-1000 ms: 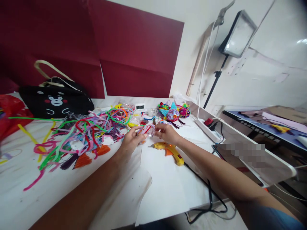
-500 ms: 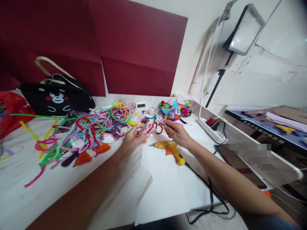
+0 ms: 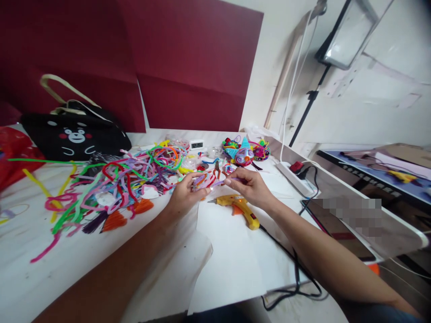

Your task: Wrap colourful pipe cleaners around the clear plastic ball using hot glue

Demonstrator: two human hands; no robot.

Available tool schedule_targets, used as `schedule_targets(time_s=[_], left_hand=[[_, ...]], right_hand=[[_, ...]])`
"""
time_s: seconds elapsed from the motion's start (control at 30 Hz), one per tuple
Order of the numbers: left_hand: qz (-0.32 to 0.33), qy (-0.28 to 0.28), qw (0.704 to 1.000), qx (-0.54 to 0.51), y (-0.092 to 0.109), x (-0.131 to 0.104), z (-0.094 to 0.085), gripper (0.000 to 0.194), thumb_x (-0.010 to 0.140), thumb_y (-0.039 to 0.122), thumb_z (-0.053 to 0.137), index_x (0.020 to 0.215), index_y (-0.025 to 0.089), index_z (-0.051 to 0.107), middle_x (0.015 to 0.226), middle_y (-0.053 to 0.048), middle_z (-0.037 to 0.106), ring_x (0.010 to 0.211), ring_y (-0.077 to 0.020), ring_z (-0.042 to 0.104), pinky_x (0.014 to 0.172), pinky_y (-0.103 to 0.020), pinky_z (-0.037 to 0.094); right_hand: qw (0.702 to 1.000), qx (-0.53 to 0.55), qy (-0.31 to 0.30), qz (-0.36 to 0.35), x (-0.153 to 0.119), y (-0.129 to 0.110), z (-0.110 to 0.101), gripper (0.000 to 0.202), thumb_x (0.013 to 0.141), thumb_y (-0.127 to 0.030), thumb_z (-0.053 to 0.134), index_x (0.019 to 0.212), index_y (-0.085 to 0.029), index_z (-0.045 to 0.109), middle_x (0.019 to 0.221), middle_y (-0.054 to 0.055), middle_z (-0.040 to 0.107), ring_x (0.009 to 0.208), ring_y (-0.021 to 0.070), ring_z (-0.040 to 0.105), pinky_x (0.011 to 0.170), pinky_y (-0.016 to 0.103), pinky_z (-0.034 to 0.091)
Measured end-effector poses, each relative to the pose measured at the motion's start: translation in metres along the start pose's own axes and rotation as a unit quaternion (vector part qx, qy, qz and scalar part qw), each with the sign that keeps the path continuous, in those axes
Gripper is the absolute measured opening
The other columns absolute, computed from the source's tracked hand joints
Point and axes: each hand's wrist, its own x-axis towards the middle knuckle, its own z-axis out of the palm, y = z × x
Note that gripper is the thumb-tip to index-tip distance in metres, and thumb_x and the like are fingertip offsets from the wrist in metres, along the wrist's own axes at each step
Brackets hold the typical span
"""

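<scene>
My left hand (image 3: 189, 194) is closed around a small rounded craft piece (image 3: 205, 180) banded in red, orange and purple. A purple pipe cleaner (image 3: 218, 182) stretches from that piece to my right hand (image 3: 247, 183), whose fingertips pinch it. Just beyond my hands lie pliers (image 3: 217, 169) with orange handles, partly hidden. Below my right hand a yellow hot glue gun (image 3: 240, 207) rests on white paper (image 3: 232, 255), its nozzle pointing left.
A tangled heap of pipe cleaners (image 3: 117, 179) with orange tassels (image 3: 114, 220) spreads to the left. Finished colourful ornaments (image 3: 244, 154) sit at the back, near a small digital clock (image 3: 197, 145). A power strip (image 3: 296, 179) and the black cord (image 3: 283, 251) lie right.
My right hand has come slightly lower, and the purple pipe cleaner now reaches across to the craft piece. The left hand keeps its hold. The view has shifted slightly.
</scene>
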Motion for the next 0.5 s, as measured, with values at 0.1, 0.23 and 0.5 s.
schedule_targets(time_s=[0.1,0.23,0.5], left_hand=[[-0.006,-0.011,1.000,0.011,0.0007,-0.0009,0.0005,0.063,0.056,0.040,0.093,0.113,0.021,0.073,0.104,-0.008,0.084,0.093,-0.0305,0.078,0.080,-0.038,0.061],[-0.012,-0.021,1.000,0.014,0.0023,-0.0026,0.0014,0.064,0.057,0.043,0.091,0.114,0.021,0.071,0.104,-0.007,0.083,0.088,-0.0272,0.076,0.076,-0.036,0.060],[-0.008,-0.026,0.999,0.028,0.0044,-0.0027,0.0028,0.062,0.056,0.043,0.090,0.110,0.022,0.070,0.102,-0.008,0.082,0.089,-0.0294,0.076,0.074,-0.037,0.060]], right_hand=[[1.000,0.004,0.001,-0.001,-0.0004,0.0008,0.0006,0.052,0.093,-0.072,0.077,0.084,-0.020,0.081,0.080,0.004,0.071,0.073,0.0174,0.059,0.072,0.032,0.050],[1.000,0.001,0.005,-0.012,-0.0009,0.0016,0.0016,0.053,0.092,-0.072,0.078,0.082,-0.020,0.081,0.079,0.004,0.072,0.073,0.0181,0.060,0.074,0.034,0.050],[1.000,0.006,-0.006,-0.026,-0.0022,0.0030,0.0037,0.048,0.093,-0.066,0.081,0.083,-0.020,0.082,0.079,0.004,0.073,0.073,0.0175,0.063,0.075,0.033,0.051]])
